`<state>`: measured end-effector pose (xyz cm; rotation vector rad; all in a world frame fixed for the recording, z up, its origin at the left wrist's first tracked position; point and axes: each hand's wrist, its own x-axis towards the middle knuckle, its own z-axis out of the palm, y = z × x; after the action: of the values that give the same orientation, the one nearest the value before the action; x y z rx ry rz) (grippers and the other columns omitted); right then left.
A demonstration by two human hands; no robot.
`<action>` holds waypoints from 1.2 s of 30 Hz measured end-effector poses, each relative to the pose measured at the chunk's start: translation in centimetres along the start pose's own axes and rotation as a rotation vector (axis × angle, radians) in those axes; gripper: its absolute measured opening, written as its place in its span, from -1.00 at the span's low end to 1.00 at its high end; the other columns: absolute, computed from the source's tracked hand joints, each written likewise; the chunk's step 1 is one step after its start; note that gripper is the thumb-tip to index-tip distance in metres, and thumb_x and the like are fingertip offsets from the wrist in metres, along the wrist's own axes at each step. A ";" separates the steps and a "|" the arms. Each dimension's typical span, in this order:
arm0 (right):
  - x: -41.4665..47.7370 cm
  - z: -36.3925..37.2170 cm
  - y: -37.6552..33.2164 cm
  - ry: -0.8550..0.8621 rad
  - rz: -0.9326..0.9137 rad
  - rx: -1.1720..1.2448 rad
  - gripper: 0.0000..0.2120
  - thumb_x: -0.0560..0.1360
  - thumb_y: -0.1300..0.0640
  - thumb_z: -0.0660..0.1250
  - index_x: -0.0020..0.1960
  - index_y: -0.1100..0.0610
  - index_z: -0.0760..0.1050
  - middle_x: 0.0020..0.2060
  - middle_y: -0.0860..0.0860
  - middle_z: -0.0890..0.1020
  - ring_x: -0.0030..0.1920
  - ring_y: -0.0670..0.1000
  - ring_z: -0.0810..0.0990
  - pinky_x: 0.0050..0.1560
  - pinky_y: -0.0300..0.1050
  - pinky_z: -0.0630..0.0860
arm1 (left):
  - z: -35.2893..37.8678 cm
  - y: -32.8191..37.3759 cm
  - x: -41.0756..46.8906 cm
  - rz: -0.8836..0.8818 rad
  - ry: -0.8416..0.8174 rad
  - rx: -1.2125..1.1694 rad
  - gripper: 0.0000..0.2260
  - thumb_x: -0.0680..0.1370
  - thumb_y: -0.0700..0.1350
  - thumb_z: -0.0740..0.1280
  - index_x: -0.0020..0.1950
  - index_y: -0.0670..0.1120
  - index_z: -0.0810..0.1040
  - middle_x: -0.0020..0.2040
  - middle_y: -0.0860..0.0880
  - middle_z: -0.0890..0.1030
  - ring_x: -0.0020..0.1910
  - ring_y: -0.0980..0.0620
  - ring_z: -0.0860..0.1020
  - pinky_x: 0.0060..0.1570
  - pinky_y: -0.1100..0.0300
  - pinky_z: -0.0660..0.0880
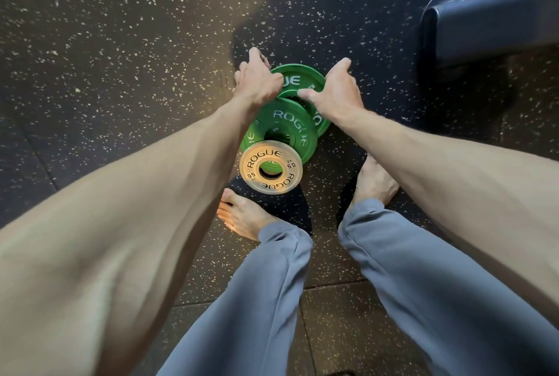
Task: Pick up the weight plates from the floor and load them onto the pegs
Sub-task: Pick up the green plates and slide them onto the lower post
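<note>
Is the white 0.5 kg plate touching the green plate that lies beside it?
Touching. The head view shows the white plate lying partly over the near green plate. Green shows through its hole, and no gap is visible at the overlap.

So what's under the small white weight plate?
A green round weight plate, showing past the white plate's far rim and through its hole. The rest beneath is covered.
</note>
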<state>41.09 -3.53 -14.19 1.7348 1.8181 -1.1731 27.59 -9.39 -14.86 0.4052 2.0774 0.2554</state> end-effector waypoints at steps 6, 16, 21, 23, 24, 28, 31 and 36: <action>-1.1 -1.7 1.0 -0.157 -0.031 0.071 -0.76 0.53 -0.02 0.40 0.10 0.09 0.50 -0.04 0.01 0.60 -0.05 0.04 0.51 -0.07 -0.15 0.34 | -0.5 -0.2 -2.4 0.093 -0.090 -0.037 -0.73 0.49 -0.17 0.25 0.15 -0.08 0.30 -0.06 -0.04 0.50 -0.07 -0.01 0.49 0.02 0.02 0.49; -5.0 -2.3 3.0 -0.119 -0.004 0.170 -0.84 0.59 0.06 0.32 0.04 0.15 0.46 -0.05 0.04 0.61 -0.06 0.06 0.54 -0.10 -0.12 0.34 | 0.2 -3.6 -5.6 0.111 -0.149 0.391 -0.52 0.48 -0.14 0.31 0.35 -0.12 0.22 0.14 -0.14 0.57 0.13 -0.20 0.53 0.25 -0.17 0.38; -7.0 -3.1 3.5 -0.063 0.015 0.192 -0.84 0.61 0.10 0.27 0.08 0.19 0.44 -0.08 0.01 0.56 -0.05 0.05 0.45 -0.31 -0.10 0.13 | -0.7 -3.9 -6.1 0.260 -0.250 0.433 -0.57 0.46 -0.18 0.45 0.17 -0.12 0.27 0.09 -0.20 0.57 0.00 -0.16 0.56 0.08 -0.11 0.55; -7.4 -3.6 3.6 -0.038 0.024 0.188 -0.84 0.61 0.10 0.27 0.10 0.19 0.43 -0.07 0.02 0.56 -0.04 0.06 0.46 -0.21 -0.10 0.17 | -1.0 -4.2 -6.8 0.322 -0.259 0.436 -0.68 0.48 -0.17 0.45 0.11 -0.14 0.36 0.05 -0.15 0.58 -0.04 -0.10 0.56 0.03 -0.06 0.58; -7.4 -3.8 3.7 -0.030 0.023 0.189 -0.85 0.60 0.10 0.28 0.08 0.18 0.42 -0.08 0.02 0.57 -0.04 0.08 0.49 -0.14 -0.09 0.24 | -1.1 -4.2 -7.3 0.355 -0.253 0.446 -0.75 0.49 -0.16 0.44 0.09 -0.14 0.45 0.04 -0.13 0.58 -0.04 -0.07 0.56 0.02 -0.02 0.58; -7.8 -5.2 3.5 0.016 0.055 0.131 -0.86 0.59 0.07 0.29 0.05 0.11 0.38 -0.04 0.06 0.60 -0.01 0.15 0.54 0.03 0.02 0.46 | -1.2 -3.5 -9.4 0.481 -0.201 0.525 -0.84 0.52 -0.07 0.43 -0.03 -0.15 0.58 -0.08 -0.06 0.56 -0.15 -0.02 0.55 -0.15 0.12 0.54; -8.4 -7.2 3.0 0.056 0.104 0.125 -0.83 0.59 0.04 0.28 0.11 0.11 0.40 0.06 0.11 0.61 0.06 0.18 0.55 0.02 -0.01 0.43 | -2.1 -2.4 -10.6 0.522 -0.125 0.570 -0.77 0.54 0.00 0.40 -0.08 -0.17 0.55 -0.11 -0.07 0.53 -0.18 -0.01 0.52 -0.20 0.17 0.49; -10.6 -11.9 2.2 0.066 0.149 0.170 -0.75 0.59 0.05 0.30 0.18 0.18 0.43 0.15 0.18 0.59 0.16 0.22 0.55 0.04 -0.05 0.40 | -6.5 2.2 -12.5 0.485 0.024 0.554 -0.78 0.60 -0.07 0.29 -0.12 -0.22 0.53 -0.14 -0.10 0.52 -0.21 -0.05 0.52 -0.20 0.03 0.57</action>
<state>48.29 -1.50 0.10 1.9879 1.6337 -1.2538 28.36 -12.26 -0.95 1.2491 2.0265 -0.0419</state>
